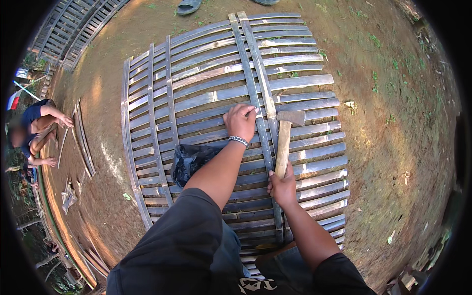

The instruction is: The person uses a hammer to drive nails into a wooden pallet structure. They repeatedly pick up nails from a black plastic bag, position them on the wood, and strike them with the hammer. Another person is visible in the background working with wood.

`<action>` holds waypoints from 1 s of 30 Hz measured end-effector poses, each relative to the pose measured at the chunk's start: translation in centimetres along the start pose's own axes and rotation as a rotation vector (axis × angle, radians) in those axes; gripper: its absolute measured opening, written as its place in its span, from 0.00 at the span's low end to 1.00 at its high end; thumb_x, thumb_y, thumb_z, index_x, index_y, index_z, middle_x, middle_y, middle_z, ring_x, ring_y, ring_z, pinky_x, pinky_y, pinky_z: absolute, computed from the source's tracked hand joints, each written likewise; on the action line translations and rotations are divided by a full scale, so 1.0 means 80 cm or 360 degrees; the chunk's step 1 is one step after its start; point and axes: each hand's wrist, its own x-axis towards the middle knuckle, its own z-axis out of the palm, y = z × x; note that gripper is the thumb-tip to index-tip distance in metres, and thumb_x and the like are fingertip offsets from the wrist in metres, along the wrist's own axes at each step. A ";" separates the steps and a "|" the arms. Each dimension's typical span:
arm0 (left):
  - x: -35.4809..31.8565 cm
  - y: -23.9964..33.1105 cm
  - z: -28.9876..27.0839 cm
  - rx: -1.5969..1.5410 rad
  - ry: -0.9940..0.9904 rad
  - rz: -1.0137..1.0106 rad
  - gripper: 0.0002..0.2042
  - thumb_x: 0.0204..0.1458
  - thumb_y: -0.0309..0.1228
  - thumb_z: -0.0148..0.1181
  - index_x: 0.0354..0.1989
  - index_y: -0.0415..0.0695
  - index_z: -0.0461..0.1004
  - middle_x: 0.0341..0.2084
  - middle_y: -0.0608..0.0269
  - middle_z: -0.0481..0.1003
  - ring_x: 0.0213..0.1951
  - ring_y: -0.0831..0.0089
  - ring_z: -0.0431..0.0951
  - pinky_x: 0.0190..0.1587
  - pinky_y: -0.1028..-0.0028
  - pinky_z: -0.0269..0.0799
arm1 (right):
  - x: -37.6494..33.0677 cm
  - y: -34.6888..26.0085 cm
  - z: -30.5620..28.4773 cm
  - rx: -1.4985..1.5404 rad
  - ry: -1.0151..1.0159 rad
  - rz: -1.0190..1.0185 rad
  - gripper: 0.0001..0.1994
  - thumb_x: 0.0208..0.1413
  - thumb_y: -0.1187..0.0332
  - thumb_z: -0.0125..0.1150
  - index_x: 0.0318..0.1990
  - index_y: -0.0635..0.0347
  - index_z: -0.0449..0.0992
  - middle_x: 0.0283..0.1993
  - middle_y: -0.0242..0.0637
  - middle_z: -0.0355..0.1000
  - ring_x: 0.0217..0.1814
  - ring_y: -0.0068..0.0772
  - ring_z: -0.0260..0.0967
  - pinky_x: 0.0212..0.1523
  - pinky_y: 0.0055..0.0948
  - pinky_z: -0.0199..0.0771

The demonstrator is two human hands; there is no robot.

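Note:
My left hand (241,122), a chain bracelet on its wrist, is closed in a pinch over a long dark bamboo crosspiece (251,91). What the fingertips hold is too small to make out. My right hand (283,188) grips the lower part of a wooden handle. It belongs to a hatchet (283,147), whose rusty head lies just right of my left fingers, above the slats. Under both hands spreads a panel of split-bamboo slats (309,104), joined by several crosspieces. A second, paler crosspiece (260,64) runs close beside the dark one, dotted with small fixings.
A black plastic bag (189,160) rests on the slats by my left forearm. At far left a person (42,120) crouches by loose bamboo strips (83,140). Another slatted panel (73,29) stands at the upper left. Someone's sandal (189,6) shows at the top edge.

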 end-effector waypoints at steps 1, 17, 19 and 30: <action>-0.001 -0.003 0.002 0.0032 -0.0024 0.0018 0.07 0.53 0.38 0.70 0.33 0.49 0.86 0.36 0.67 0.82 0.44 0.64 0.79 0.55 0.63 0.62 | -0.002 -0.002 0.000 -0.0026 0.0013 0.0032 0.31 0.65 0.76 0.59 0.72 0.59 0.53 0.29 0.32 0.69 0.21 0.21 0.67 0.20 0.26 0.71; 0.005 -0.010 -0.004 0.0080 -0.0157 0.0002 0.09 0.53 0.40 0.71 0.33 0.49 0.86 0.36 0.69 0.81 0.45 0.66 0.78 0.53 0.64 0.62 | -0.002 -0.006 0.003 0.0026 -0.0008 -0.0007 0.33 0.65 0.76 0.59 0.74 0.58 0.52 0.31 0.31 0.69 0.22 0.20 0.67 0.21 0.26 0.72; 0.003 -0.008 -0.003 0.0107 -0.0130 0.0068 0.08 0.54 0.39 0.70 0.32 0.49 0.85 0.37 0.68 0.81 0.46 0.66 0.78 0.54 0.63 0.63 | -0.005 -0.008 0.006 0.0053 0.0019 -0.0003 0.32 0.66 0.75 0.58 0.75 0.59 0.51 0.30 0.31 0.69 0.22 0.19 0.67 0.22 0.26 0.72; -0.001 -0.002 -0.006 0.0120 -0.0111 0.0127 0.05 0.54 0.35 0.69 0.31 0.49 0.84 0.38 0.69 0.80 0.47 0.66 0.77 0.54 0.61 0.62 | 0.015 -0.074 -0.017 -0.1354 0.0085 -0.0814 0.29 0.67 0.71 0.55 0.74 0.56 0.56 0.46 0.66 0.77 0.46 0.72 0.76 0.45 0.57 0.77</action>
